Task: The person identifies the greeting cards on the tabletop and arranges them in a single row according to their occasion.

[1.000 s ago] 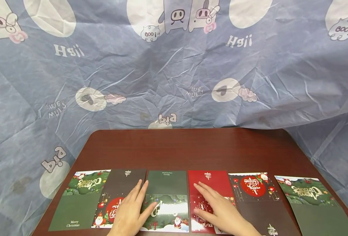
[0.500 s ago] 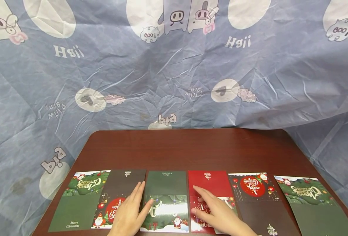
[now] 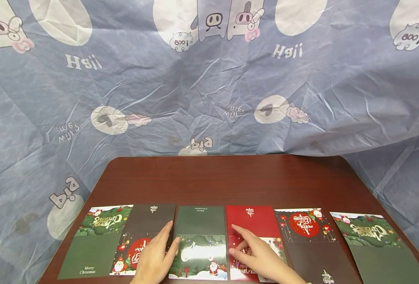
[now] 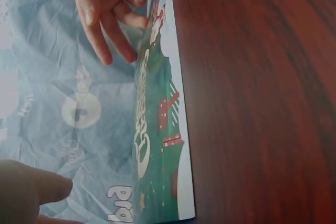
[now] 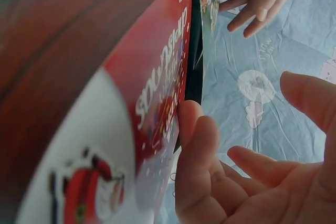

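Six printed Christmas cards lie unfolded in a row; I see several with Santa pictures and lettering. My left hand point(image 3: 155, 255) is over the dark brown card point(image 3: 152, 219), its thumb at the left edge of the middle green card point(image 3: 202, 221). Its fingers are extended and hold nothing. Over the red card point(image 3: 250, 223) is my right hand point(image 3: 262, 256), fingers loosely bent, thumb apart, gripping nothing. In the right wrist view, bent fingers point(image 5: 197, 150) are right at the edge of that card; the palm side shows. Part of the red card is hidden beneath the hand.
On the left lies a green card point(image 3: 96, 250). To the right are another dark card point(image 3: 317, 256) and a green card point(image 3: 383, 260) near the table edge. The brown table point(image 3: 227, 177) extends behind the row, backed by a blue printed cloth point(image 3: 181, 98).
My left hand has drawn back slightly, its thumb shifting left off most of the middle green card. My right hand has shifted slightly left, its fingers bending a little more. The cards stay in place.
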Tool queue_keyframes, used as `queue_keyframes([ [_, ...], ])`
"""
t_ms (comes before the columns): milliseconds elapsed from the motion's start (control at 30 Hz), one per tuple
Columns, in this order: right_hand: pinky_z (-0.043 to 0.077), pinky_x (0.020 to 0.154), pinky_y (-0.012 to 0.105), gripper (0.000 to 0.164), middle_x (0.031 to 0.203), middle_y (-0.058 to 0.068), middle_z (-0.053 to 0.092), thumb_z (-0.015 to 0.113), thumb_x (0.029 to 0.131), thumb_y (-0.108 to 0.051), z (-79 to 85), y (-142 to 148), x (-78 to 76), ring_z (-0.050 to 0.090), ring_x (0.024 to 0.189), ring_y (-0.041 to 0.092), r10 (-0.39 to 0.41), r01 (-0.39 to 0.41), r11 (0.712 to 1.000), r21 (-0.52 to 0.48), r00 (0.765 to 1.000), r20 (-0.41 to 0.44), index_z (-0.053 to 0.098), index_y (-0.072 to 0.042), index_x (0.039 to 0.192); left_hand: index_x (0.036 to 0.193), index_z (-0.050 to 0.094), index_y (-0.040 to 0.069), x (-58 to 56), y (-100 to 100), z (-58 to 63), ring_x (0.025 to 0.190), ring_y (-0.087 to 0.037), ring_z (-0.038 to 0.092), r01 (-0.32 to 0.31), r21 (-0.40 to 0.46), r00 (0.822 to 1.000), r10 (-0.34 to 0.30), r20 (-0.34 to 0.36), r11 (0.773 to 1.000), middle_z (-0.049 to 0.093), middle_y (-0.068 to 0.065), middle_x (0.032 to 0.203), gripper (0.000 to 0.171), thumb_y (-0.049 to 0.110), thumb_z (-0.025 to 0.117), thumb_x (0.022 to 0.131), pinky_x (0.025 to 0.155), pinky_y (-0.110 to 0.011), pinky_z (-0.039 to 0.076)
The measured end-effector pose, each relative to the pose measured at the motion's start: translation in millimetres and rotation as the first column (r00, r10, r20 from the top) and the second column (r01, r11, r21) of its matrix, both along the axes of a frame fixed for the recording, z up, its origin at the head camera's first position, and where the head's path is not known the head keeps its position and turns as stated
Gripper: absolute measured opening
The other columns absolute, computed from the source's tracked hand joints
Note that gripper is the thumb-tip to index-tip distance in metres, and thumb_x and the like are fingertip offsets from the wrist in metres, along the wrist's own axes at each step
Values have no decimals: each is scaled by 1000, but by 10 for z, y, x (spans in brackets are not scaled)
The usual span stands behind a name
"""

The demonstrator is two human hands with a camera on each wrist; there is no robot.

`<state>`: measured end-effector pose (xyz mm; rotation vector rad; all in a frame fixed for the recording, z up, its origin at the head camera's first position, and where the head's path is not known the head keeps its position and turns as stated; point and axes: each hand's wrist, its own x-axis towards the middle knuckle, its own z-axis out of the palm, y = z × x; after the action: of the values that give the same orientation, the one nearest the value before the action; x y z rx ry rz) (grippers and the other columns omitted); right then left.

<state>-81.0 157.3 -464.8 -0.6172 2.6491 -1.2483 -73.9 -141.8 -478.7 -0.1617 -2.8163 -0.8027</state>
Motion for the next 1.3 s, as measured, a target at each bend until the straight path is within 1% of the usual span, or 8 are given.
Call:
queue_keyframes([
  [133,48,63,22,63,102,-3,62,63,89,-39,-23,-13,-5,58,74,0,-15,15,999,-38,1000,24,42,-7,139,133,52,6,-21,-11,-1,100,-29,62,-5,36,1000,4,22,999,65,-11,114,46,34,51,96,79,-47,50],
  [267,50,68,23,61,124,8,55,64,89,-37,-41,-33,-16,59,78,2,-26,29,996,-83,999,38,44,-5,137,129,56,6,-35,-20,-17,92,-25,64,-14,48,1000,13,24,999,68,-10,103,41,30,53,95,73,-44,51],
  [433,51,72,24,58,123,11,56,65,89,-31,-58,-50,-35,60,78,3,-24,30,992,-124,998,52,45,-2,135,125,59,5,-49,-26,-42,93,-24,64,-9,60,1000,8,18,998,69,-7,101,36,25,53,96,75,-43,51],
  [533,50,72,24,57,122,11,57,65,89,-30,-73,-57,-49,60,77,3,-19,28,990,-135,997,70,45,-1,134,124,59,2,-55,-37,-56,93,-24,64,14,65,1000,-14,-1,998,69,-6,102,33,20,52,96,76,-43,51],
  [667,49,71,24,58,121,12,58,65,89,-30,-85,-72,-58,59,75,5,-20,35,988,-147,994,104,45,1,134,121,60,0,-64,-60,-84,94,-24,64,44,61,998,-41,-44,997,69,-7,105,31,15,51,96,77,-42,51],
  [833,47,66,23,59,121,15,57,63,90,-28,-84,-89,-66,58,73,7,-13,41,983,-178,988,156,43,4,135,120,62,2,-73,-70,-125,95,-21,63,41,75,997,-36,-61,996,69,-3,107,29,13,54,94,80,-40,50],
  [1100,47,59,22,57,123,21,54,59,93,-19,-105,-114,-90,59,73,10,45,25,958,-285,970,237,37,11,136,120,62,6,-79,-73,-135,95,-17,61,20,139,1000,-17,-20,990,68,2,108,29,16,56,93,80,-39,48],
  [1300,51,62,25,58,124,24,53,57,94,-19,-129,-115,-105,64,82,16,88,10,938,-347,960,266,35,13,136,117,64,6,-78,-60,-142,88,-10,61,32,204,998,-20,-60,979,69,3,104,28,15,61,90,74,-30,50],
])
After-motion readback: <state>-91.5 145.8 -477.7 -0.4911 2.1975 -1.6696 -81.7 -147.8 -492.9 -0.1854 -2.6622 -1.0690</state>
